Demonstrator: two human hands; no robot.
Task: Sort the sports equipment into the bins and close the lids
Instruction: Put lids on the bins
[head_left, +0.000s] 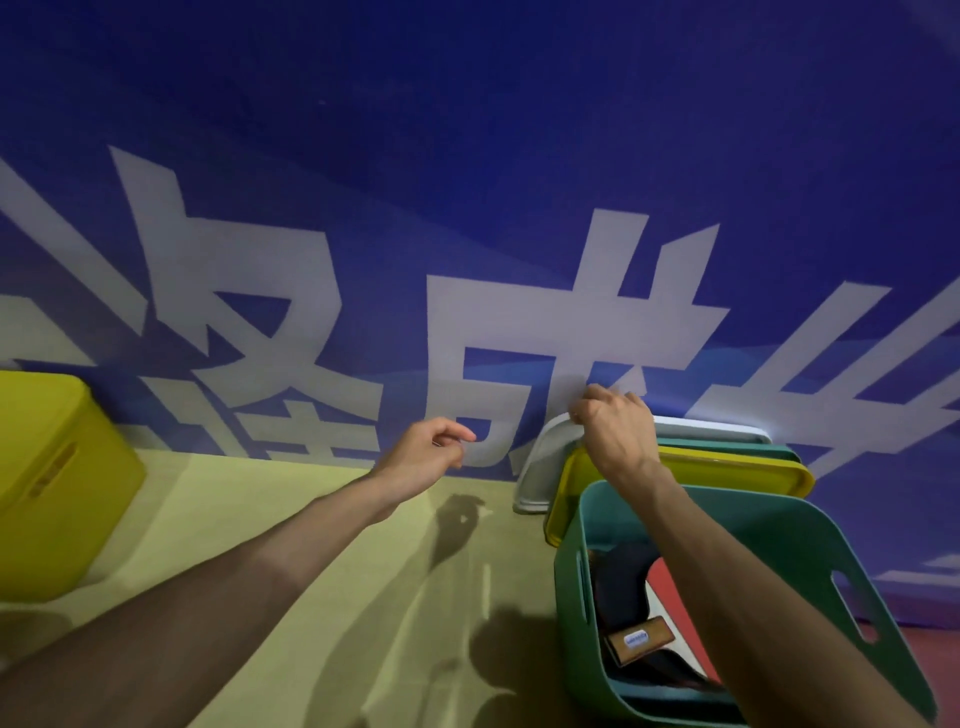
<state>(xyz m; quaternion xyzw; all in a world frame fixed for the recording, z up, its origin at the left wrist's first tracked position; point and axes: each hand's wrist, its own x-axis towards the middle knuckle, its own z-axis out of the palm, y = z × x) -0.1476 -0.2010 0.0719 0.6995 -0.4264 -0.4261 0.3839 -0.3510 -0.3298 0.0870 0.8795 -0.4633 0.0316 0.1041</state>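
The desk (270, 519) is pale yellow-green. A bright yellow bin (57, 483) sits at its left, a teal-green bin (779, 540) at its right. Inside the teal one lies a paddle (675, 597) with a red face, black rubber and a brown handle bearing a blue label. Stacked lids run white (545, 467), teal (727, 443), yellow (727, 470). The wall banner (467, 156) is deep blue with large pale grey-white characters.

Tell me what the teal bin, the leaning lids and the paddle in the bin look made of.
Teal bin: likely moulded plastic, matte; rounded rim, cut-out handle slots.
Lids: white lid, held by the right hand, yellow lid, teal lid: probably the same plastic, smooth, thin raised edges.
Paddle: red face looks like rubber; handle looks wooden, brown, with a small label.
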